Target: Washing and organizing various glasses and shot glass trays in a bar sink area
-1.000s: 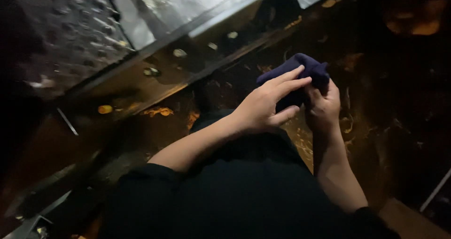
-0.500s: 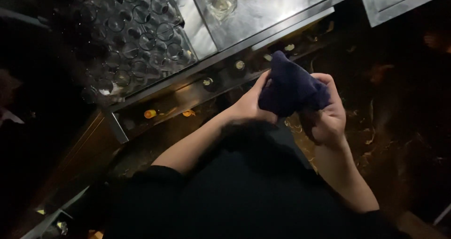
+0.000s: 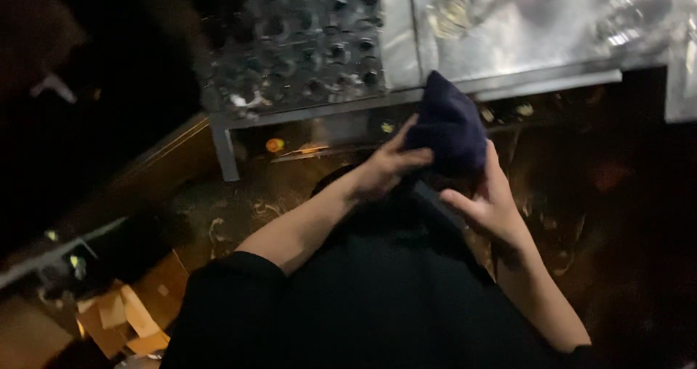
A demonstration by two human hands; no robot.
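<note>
A dark blue cloth (image 3: 450,122) is bunched up in front of my chest, rising to a rounded peak. My left hand (image 3: 385,167) grips its left side, fingers pressed into the fabric. My right hand (image 3: 490,202) holds it from below and to the right, thumb up against the cloth. Whatever the cloth may wrap is hidden. Both bare forearms come out of a black top (image 3: 377,296).
A steel counter (image 3: 508,42) runs along the top, with a rack of dark upturned glasses (image 3: 298,35) on its left part. Its metal leg (image 3: 225,151) stands on a wet, dim floor with small bits of litter. Torn cardboard (image 3: 123,314) lies at the lower left.
The view has swung so the counter and glass rack fill more of the top. Both hands kept hold of the cloth, which now stands up in a taller bundle.
</note>
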